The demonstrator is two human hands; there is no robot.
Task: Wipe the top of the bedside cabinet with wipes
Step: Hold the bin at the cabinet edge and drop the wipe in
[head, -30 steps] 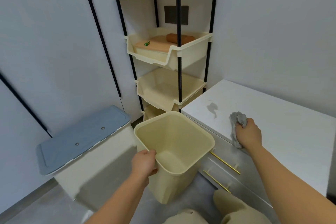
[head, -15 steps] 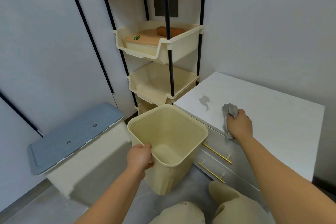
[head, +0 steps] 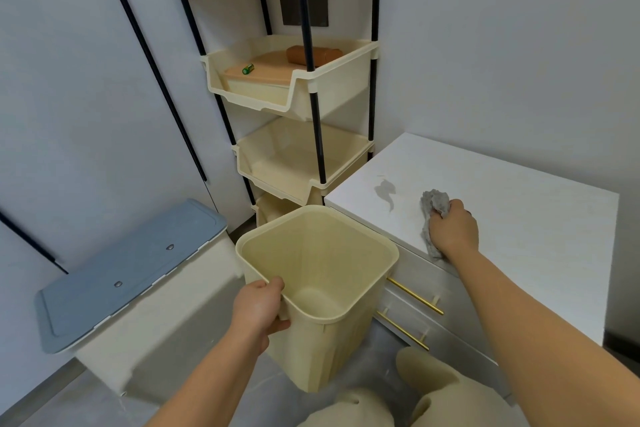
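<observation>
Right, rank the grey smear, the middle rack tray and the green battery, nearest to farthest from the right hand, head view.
1. grey smear: on the cabinet top, just left of the right hand.
2. middle tray: beyond the cabinet's left end.
3. green battery: higher, in the upper tray, far left.

Walls [head: 502, 45] pale grey, evenly lit. Black strips [head: 151, 59] run down the left wall. Cream rack [head: 343, 90], black posts, stands in the corner; dark panel [head: 317, 5] on the wall behind it. Lidded box [head: 131, 263] against the left wall. Floor [head: 41, 402] grey.
</observation>
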